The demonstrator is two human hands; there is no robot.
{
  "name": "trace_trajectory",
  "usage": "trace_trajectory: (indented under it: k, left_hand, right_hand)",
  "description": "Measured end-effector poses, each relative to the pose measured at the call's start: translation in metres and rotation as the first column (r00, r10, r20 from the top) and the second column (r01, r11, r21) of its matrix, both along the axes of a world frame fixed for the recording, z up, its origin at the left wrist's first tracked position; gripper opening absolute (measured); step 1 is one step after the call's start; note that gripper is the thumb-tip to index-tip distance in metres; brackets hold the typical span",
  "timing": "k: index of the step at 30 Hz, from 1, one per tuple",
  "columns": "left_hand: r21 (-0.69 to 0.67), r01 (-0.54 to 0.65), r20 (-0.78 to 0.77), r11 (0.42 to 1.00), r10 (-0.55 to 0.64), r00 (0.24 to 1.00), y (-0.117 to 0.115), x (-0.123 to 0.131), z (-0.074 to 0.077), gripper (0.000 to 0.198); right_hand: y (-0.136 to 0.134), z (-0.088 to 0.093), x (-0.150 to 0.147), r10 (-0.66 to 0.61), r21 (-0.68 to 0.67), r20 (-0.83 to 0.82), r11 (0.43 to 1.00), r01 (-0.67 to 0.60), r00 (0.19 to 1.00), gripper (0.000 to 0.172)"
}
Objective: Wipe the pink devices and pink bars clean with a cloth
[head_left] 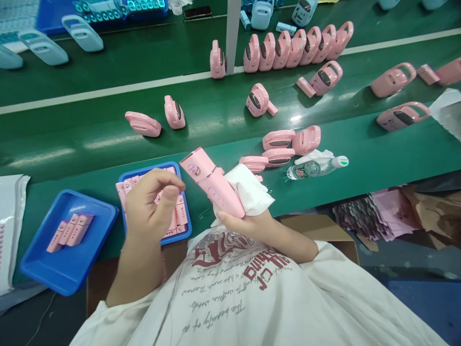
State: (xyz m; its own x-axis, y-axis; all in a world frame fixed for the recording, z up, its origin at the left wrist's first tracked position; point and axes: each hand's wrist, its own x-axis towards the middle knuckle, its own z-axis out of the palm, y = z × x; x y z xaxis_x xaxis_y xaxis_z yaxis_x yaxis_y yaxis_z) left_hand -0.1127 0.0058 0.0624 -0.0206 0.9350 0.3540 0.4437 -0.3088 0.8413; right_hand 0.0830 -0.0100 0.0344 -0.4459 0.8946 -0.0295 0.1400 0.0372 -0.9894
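My right hand [248,225] holds a pink microphone [218,185] from below, tilted with its top up and to the left. A round picture sticker and several buttons show on its face. A white cloth [250,190] is bunched in the same hand, against the microphone's right side. My left hand [153,204] hovers just left of the microphone, its fingers curled and pinched; whether anything small is between them I cannot make out. Behind it, partly hidden, a blue tray [188,229] holds several pink microphones.
Another blue tray [68,283] at the left holds 3 pink microphones [75,230]. Several pink handled speakers [278,139] stand across the green bench and conveyor. A clear bottle [315,168] lies right of my hands. Blue speakers [82,33] are at the back.
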Motion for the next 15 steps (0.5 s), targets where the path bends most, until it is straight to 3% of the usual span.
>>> trace_trajectory:
  k: [4,9,11,15]
  left_hand:
    - [-0.085,0.063,0.004,0.994,-0.063,0.998,0.004,0.015,-0.003,0.028]
    - [-0.109,0.218,0.101,0.97,-0.208,0.973,0.011,0.013,-0.004,0.022]
    - [-0.107,0.235,0.092,0.966,-0.226,0.97,0.012,0.01,-0.004,0.018]
    - [-0.044,0.224,0.09,0.974,-0.22,0.971,0.012,0.01,-0.008,0.017]
  right_hand:
    - [-0.001,-0.001,-0.006,-0.011,0.12,0.062,0.993,0.004,0.998,0.015]
    - [0.005,-0.001,-0.008,-0.055,0.308,0.141,0.951,0.009,0.989,0.017]
    - [0.007,0.002,-0.007,-0.035,0.307,0.165,0.951,-0.018,0.986,0.016]
    - [0.009,0.008,-0.006,0.025,0.178,0.113,0.983,-0.045,0.993,0.013]
